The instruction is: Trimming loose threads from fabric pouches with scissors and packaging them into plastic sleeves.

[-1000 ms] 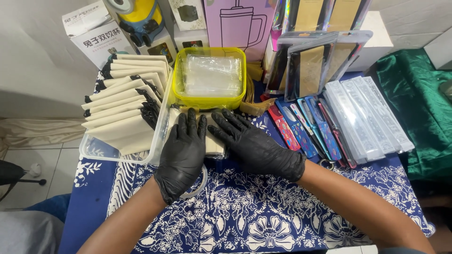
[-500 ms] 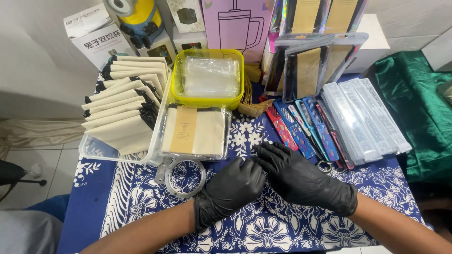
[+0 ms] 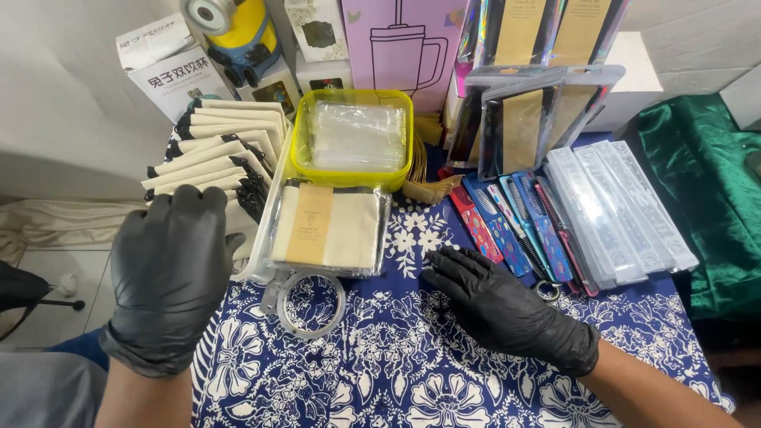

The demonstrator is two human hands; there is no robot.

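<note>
While both hands are in black gloves, neither holds anything. Left hand (image 3: 170,273) is raised, back toward the camera, fingers spread wide and loosely curled, empty. It hangs at the table's left edge, partly in front of the stack of cream pouches with black trim (image 3: 214,154); can't tell if it touches them.

Right hand (image 3: 495,305) lies palm down on the blue-and-white floral tablecloth (image 3: 412,372), fingers splayed wide, flat, gripping nothing.

Relative to the right hand: the clear sleeve with a folded cream cloth and tan card (image 3: 329,228) sits just beyond the fingertips toward the left hand, near but apart. The clear tape roll (image 3: 311,303) lies between the two hands, just below that sleeve, touching neither. The row of coloured combs (image 3: 515,226) is just past the knuckles on the far side, close to the index finger; contact unclear. The clear long plastic cases (image 3: 626,210) lie further out on the hand's outer side, well apart.

Beyond the sleeve, away from both hands: yellow-rimmed tub of clear bags (image 3: 355,136). Behind that, a pink box with a tumbler outline (image 3: 400,40) and a yellow cartoon figure (image 3: 230,36).
</note>
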